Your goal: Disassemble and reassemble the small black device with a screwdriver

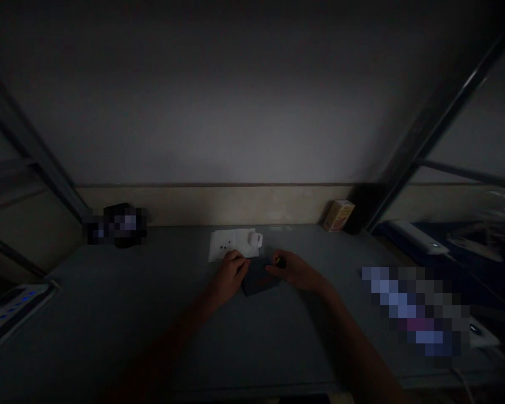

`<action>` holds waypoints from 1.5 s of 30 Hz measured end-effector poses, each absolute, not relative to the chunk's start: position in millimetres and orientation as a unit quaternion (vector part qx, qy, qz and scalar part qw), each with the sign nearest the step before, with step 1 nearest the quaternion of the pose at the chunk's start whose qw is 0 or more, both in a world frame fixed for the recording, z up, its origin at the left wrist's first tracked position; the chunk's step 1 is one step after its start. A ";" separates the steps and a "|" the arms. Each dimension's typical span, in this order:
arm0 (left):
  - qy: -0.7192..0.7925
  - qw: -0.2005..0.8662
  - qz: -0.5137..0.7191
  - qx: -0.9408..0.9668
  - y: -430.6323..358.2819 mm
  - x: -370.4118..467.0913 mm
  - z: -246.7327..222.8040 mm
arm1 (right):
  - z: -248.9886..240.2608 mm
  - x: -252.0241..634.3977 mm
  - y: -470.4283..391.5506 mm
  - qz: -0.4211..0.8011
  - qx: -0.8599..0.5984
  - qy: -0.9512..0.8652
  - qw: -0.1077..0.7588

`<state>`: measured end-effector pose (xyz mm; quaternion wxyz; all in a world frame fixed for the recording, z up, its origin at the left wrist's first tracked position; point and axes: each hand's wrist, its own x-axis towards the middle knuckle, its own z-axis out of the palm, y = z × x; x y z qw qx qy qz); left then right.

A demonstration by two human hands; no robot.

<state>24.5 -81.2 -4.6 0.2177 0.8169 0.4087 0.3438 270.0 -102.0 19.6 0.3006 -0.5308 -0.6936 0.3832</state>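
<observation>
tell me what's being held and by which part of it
A dark box-like thing: left hand at its left edge, right hand at its upper right; exact finger contacts too dim to tell.

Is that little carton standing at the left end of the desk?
No, the carton stands near the wall, to the right of the person's right hand.

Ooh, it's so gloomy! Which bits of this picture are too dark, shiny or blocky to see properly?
Head view: the dim light makes the dark object between the left hand and right hand hard to make out; head view: a bright streak shines on the right metal bar; head view: blocky squares hide things at left and right.
</observation>
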 end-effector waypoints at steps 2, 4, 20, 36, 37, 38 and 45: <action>0.408 0.227 0.339 0.817 -82.6 25.1 -4.8 | 17.3 270.5 -100.3 0.378 -0.528 -0.699 0.298; 0.392 0.245 0.343 0.818 -86.6 24.7 -0.5 | 17.4 274.0 -98.8 0.365 -0.535 -0.701 0.298; 0.313 0.218 0.248 0.890 -98.7 19.1 18.1 | 19.3 299.7 -95.7 0.205 -0.673 -0.625 0.337; 0.289 0.199 0.223 0.909 -101.0 12.2 31.1 | 66.1 311.3 -104.5 0.084 -0.635 -0.416 0.645; 0.290 0.201 0.225 0.908 -101.1 12.7 30.7 | 71.2 306.4 -105.8 0.143 -0.568 -0.387 0.712; 0.290 0.203 0.226 0.907 -101.2 13.1 30.1 | 74.9 300.7 -106.9 0.207 -0.498 -0.366 0.758; 0.301 0.221 0.232 0.898 -102.5 17.0 25.5 | 62.3 247.5 -109.3 0.406 -0.363 -0.448 0.709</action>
